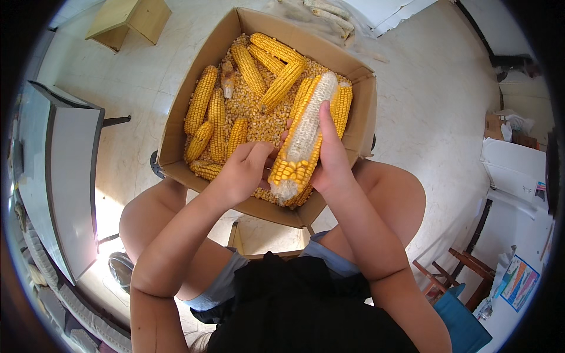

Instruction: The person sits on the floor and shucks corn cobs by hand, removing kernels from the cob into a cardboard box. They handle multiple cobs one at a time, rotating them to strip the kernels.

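My right hand (333, 159) is wrapped round an ear of corn (304, 137) tilted over the front right of a cardboard box. Its thumb lies along a broad stripe of bare white cob. Yellow kernels remain on the ear's sides and in a band near its lower end. Close to the ear's lower left side is my left hand (247, 170), fingers curled and partly hidden; whether they grip anything does not show. Beneath both hands, loose kernels (260, 125) cover the inside of the box (304, 37), and several full ears (201, 99) lie on them.
A partly stripped small cob (227, 79) lies among the ears. Bare cobs (329, 11) in clear plastic sit on the floor beyond the box. A wooden stool (128, 20) stands at the upper left, a white-topped table (75, 176) at left. My knees flank the box.
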`<state>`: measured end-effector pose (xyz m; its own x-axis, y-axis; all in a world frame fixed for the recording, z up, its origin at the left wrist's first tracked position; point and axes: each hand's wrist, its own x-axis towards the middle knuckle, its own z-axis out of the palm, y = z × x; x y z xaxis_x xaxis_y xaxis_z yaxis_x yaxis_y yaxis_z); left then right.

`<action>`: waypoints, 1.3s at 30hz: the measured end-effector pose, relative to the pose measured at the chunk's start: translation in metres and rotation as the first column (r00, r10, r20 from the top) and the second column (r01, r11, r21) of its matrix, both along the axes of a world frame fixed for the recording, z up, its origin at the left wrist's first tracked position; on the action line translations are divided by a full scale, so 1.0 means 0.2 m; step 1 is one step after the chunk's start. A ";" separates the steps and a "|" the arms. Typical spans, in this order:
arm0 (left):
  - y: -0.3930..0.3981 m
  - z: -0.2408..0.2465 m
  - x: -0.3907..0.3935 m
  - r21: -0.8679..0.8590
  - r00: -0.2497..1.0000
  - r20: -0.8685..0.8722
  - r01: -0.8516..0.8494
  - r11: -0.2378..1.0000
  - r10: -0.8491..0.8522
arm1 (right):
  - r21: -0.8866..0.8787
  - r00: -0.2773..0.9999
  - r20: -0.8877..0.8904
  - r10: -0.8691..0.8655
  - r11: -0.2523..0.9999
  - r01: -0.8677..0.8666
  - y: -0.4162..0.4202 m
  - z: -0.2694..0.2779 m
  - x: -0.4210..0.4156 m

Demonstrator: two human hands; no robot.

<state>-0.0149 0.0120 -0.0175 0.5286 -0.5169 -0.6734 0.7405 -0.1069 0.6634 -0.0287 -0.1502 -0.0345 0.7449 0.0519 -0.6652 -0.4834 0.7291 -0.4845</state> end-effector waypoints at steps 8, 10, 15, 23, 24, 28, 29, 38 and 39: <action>0.00 0.04 0.01 0.014 0.991 0.032 0.126 0.992 -0.126 | -0.026 1.000 -0.007 -0.008 1.000 0.007 0.01 0.02 0.01; 0.00 0.03 -0.01 0.053 0.990 0.071 0.117 0.992 -0.120 | -0.062 0.999 -0.031 0.015 0.998 -0.017 0.02 0.02 0.01; -0.01 0.05 -0.02 0.146 0.969 0.185 0.140 0.979 -0.166 | 0.029 0.999 -0.052 0.012 1.000 -0.010 0.00 -0.02 0.00; 0.00 0.05 0.01 0.020 0.968 0.083 0.235 0.972 -0.236 | 0.028 0.999 -0.034 0.031 0.999 -0.030 -0.03 0.00 -0.01; 0.00 0.04 0.02 -0.001 0.968 0.061 0.243 0.970 -0.242 | 0.032 0.999 -0.022 0.044 0.999 -0.044 -0.03 0.00 -0.01; 0.00 0.01 -0.02 0.036 0.962 0.141 0.232 0.972 -0.235 | -0.123 0.997 -0.008 0.081 0.989 -0.081 0.00 0.02 -0.02; -0.01 0.01 -0.02 0.066 0.961 0.144 0.229 0.971 -0.236 | -0.146 0.997 0.001 0.072 0.987 -0.071 0.01 0.01 -0.02; 0.02 -0.05 0.02 0.142 0.886 0.437 0.103 0.985 -0.155 | -0.064 0.999 0.003 -0.032 0.997 0.032 -0.01 0.03 -0.01; 0.01 -0.03 0.03 0.136 0.905 0.399 0.105 0.985 -0.151 | -0.066 0.999 0.015 -0.046 0.997 0.047 -0.01 0.02 -0.01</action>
<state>-0.0079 0.0140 -0.0233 0.7024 -0.5341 -0.4705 0.3846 -0.2714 0.8823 -0.0302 -0.1517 -0.0298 0.7545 -0.0270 -0.6557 -0.4427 0.7167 -0.5389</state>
